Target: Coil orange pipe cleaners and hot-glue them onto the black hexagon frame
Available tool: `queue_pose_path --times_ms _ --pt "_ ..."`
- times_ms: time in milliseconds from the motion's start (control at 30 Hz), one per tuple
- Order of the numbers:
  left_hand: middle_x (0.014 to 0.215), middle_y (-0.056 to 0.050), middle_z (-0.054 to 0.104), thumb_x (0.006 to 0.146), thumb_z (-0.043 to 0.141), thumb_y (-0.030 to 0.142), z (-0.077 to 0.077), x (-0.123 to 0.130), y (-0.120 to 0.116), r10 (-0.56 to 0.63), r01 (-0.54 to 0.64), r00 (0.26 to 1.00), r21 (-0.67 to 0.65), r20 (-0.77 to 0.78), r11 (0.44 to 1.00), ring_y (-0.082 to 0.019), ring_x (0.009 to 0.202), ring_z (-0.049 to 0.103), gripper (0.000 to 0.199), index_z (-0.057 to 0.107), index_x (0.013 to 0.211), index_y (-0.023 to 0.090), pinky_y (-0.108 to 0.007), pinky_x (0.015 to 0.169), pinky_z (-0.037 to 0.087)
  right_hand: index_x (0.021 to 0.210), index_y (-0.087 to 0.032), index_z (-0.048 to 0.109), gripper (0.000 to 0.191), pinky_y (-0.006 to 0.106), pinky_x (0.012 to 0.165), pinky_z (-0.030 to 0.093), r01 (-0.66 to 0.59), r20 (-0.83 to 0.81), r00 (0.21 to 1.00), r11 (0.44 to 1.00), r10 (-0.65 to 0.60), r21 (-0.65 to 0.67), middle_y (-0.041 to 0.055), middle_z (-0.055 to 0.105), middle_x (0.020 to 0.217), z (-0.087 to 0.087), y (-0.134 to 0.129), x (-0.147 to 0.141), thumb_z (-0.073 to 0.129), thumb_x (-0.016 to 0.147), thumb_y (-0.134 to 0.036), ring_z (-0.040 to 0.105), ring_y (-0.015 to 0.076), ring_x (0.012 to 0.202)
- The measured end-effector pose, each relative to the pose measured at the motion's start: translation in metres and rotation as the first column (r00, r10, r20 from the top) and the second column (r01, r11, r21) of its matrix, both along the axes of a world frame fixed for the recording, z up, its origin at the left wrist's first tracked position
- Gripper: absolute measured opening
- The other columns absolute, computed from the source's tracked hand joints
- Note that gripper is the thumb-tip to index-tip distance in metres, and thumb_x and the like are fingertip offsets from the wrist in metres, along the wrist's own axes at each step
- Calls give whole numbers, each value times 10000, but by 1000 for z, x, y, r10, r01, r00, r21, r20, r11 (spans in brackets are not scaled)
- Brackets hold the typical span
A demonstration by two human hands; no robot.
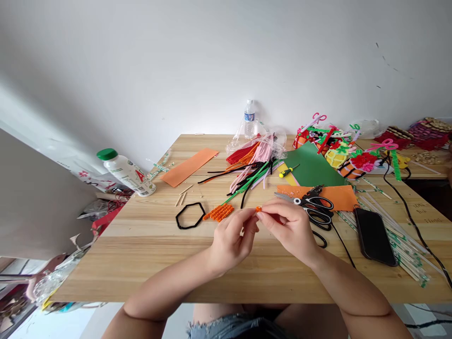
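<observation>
Above the wooden table [148, 268], my left hand [235, 235] and my right hand [291, 228] meet at the fingertips. Both pinch a small orange pipe cleaner piece [259, 209], which looks curled; the fingers hide most of it. Left of my left hand lie several coiled orange pipe cleaners [219, 213], side by side. Further left is a black pipe cleaner hexagon [177, 220] lying flat. Behind the hands, loose pipe cleaners [247, 174] in red, pink, green, black and orange are spread from a plastic bag. Beside my right hand are black-handled scissors [319, 203].
A phone [376, 235] lies on paper-wrapped sticks [406, 256] at the right, near a black cable. Green card [314, 165], a yellow screwdriver [288, 171] and decorated crafts [363, 162] sit behind. A white bottle [129, 174] and orange paper [190, 166] are left; a water bottle [249, 117] stands at the back.
</observation>
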State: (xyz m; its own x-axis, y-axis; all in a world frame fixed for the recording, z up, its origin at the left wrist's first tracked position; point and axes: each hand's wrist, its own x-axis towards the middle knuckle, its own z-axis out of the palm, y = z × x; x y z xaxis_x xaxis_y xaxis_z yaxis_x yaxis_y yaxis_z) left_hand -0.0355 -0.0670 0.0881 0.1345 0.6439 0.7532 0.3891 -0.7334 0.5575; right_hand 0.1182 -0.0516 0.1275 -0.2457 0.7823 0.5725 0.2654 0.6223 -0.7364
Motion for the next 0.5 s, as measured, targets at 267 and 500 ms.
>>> queue_pose_path --times_ms 267,500 --pt "654 -16 594 898 527 194 2 -4 -1 -145 186 966 -183 214 965 -94 536 521 163 645 1007 167 -216 514 445 891 -194 655 82 239 565 543 -46 -74 997 989 36 -141 39 696 794 -6 0 1 662 844 -260 652 141 662" --pt "514 57 443 851 631 395 6 -6 2 -167 693 648 -484 743 533 -19 336 291 249 651 903 152 -158 327 188 884 -227 740 82 278 650 556 -190 -49 980 982 190 4 50 723 851 -1 12 9 679 839 -195 666 160 750"
